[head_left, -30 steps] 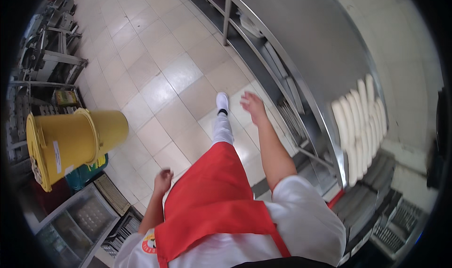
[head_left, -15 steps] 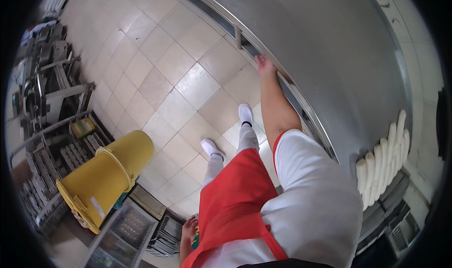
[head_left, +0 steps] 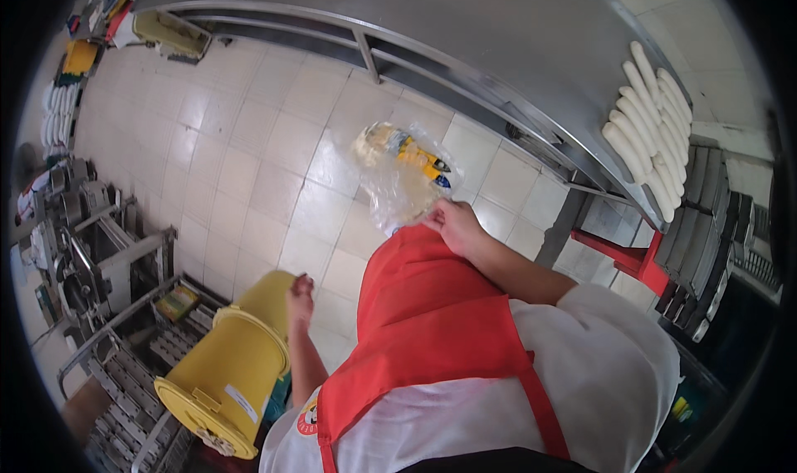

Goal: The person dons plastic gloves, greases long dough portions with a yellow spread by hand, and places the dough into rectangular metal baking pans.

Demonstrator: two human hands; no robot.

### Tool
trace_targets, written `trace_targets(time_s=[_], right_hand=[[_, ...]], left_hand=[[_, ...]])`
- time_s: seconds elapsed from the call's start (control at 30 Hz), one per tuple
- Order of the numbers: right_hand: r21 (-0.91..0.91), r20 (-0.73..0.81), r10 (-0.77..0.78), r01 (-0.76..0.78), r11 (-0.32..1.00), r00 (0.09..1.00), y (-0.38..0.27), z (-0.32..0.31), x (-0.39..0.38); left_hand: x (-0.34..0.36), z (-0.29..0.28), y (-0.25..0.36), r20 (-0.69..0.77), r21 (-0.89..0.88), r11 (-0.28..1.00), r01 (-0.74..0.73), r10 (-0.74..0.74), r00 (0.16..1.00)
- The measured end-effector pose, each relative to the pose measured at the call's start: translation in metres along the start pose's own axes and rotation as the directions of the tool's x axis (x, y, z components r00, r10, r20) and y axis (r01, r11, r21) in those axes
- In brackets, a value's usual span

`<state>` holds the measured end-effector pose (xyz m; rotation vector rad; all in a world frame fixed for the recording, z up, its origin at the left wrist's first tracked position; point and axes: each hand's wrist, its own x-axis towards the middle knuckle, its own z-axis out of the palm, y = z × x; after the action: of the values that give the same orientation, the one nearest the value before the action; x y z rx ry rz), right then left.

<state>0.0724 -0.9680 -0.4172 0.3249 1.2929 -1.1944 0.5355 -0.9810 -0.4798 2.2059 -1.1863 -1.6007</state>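
My right hand [head_left: 452, 228] pinches the lower edge of a crumpled clear plastic bag [head_left: 390, 182], which hangs out in front of the red apron [head_left: 415, 278] over the tiled floor. Yellow, dark and pale items show inside the bag; I cannot make out what they are. My left hand [head_left: 300, 303] is open, its fingers loosely bent with nothing in them, beside a tall yellow lidded bin [head_left: 212, 373].
A long steel table [head_left: 374, 16] runs ahead, with rows of pale dough rolls [head_left: 643, 128] on its right end. Stacked dark pans [head_left: 697, 215] sit at right near a red stand [head_left: 631, 257]. Steel machinery [head_left: 116, 249] and racks line the left; tiled floor [head_left: 274, 132] lies between.
My view has turned to the right. My right hand has left the table's edge and come back holding the plastic bag. My left hand has risen beside the bin.
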Motion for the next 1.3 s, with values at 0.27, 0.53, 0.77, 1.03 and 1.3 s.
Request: trace_targets(time_s=[0.27,0.53,0.77,1.03,1.3], right_hand=[[0.211,0.180,-0.359,0.320,0.924,0.916,-0.125,0.042,-0.043],[-0.142,-0.061,-0.498,0.487,0.862,0.865,-0.288,0.062,0.114],[-0.068,0.084,-0.520,0.526,0.848,0.850,-0.301,0.058,0.060],[-0.575,0.245,-0.928,0.813,0.094,0.280,-0.363,0.119,0.119],[-0.539,0.079,-0.977,0.833,0.127,0.200,-0.383,0.145,0.130]], left_hand=[[0.023,0.019,0.300,-0.052,-0.245,0.778,-0.578,0.585,0.810],[-0.002,0.210,0.537,0.039,-0.075,0.394,-0.916,0.919,0.392],[0.009,0.314,0.648,0.114,0.559,-0.103,-0.822,0.992,-0.047],[0.073,0.339,0.701,0.310,0.606,-0.099,-0.789,0.943,0.119],[0.071,0.338,0.714,0.262,0.418,-0.217,-0.882,0.959,-0.112]])
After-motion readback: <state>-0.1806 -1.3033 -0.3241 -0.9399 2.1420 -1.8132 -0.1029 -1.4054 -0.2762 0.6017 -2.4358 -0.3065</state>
